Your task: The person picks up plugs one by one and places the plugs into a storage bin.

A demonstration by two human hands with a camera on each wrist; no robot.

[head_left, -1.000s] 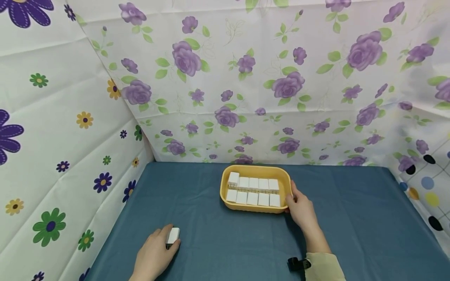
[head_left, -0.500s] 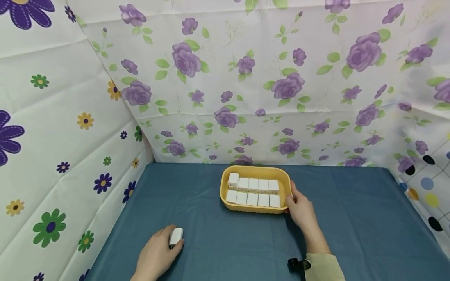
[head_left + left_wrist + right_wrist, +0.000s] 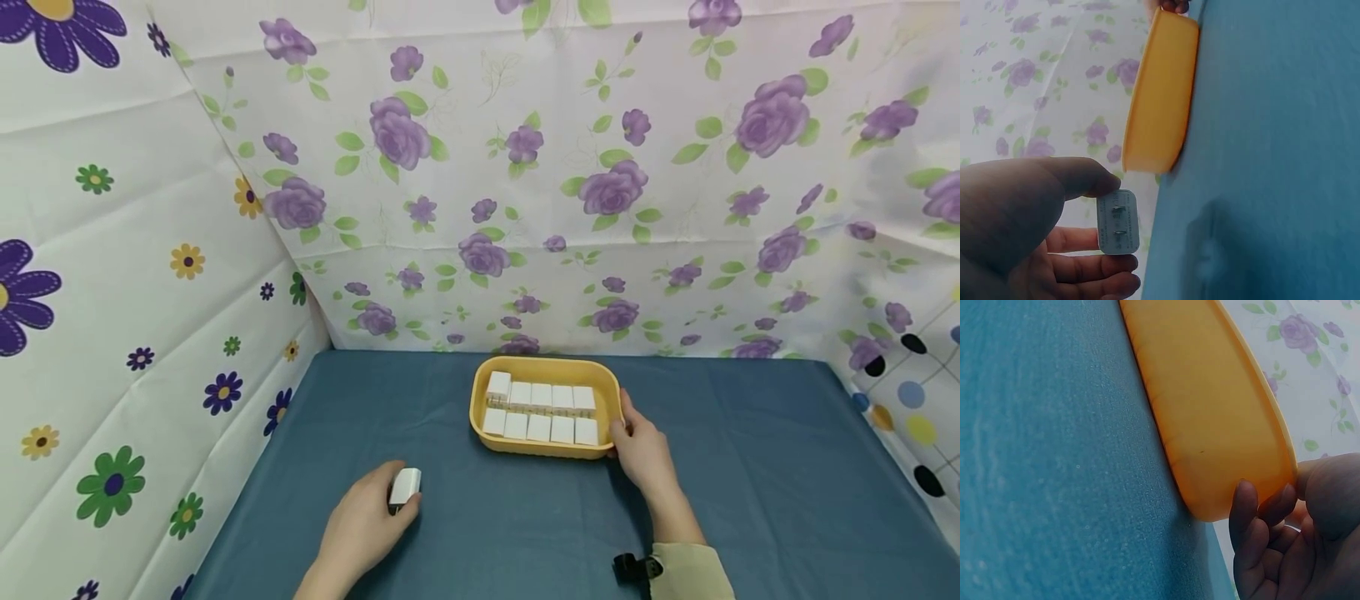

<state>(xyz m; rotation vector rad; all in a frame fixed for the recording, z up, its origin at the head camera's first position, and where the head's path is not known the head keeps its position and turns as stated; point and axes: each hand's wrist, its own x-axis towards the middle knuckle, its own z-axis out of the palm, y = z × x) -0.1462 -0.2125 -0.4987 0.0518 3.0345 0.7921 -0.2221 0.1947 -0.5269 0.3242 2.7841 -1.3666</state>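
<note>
My left hand (image 3: pixel 363 521) pinches a white charger plug (image 3: pixel 406 486) between thumb and fingers, left of and nearer than the yellow tray. In the left wrist view, the plug's face (image 3: pixel 1117 240) shows two metal prongs and small print too blurred to read. My right hand (image 3: pixel 645 454) grips the right end of the yellow tray (image 3: pixel 543 448), with the thumb at its rim and fingers along the outer wall. Inside the tray stand two rows of white plugs (image 3: pixel 538 428); the back-left one (image 3: pixel 498 384) sits higher than its neighbours.
A dark blue cloth (image 3: pixel 510 525) covers the table. Behind it hangs a white sheet with purple flowers (image 3: pixel 483 252), and another flowered sheet (image 3: pixel 150 317) hangs at the left. A black strap device (image 3: pixel 636 569) sits at the right wrist.
My left hand has carried the plug rightward and slightly away from me, toward the tray. The right hand and the tray stay where they were.
</note>
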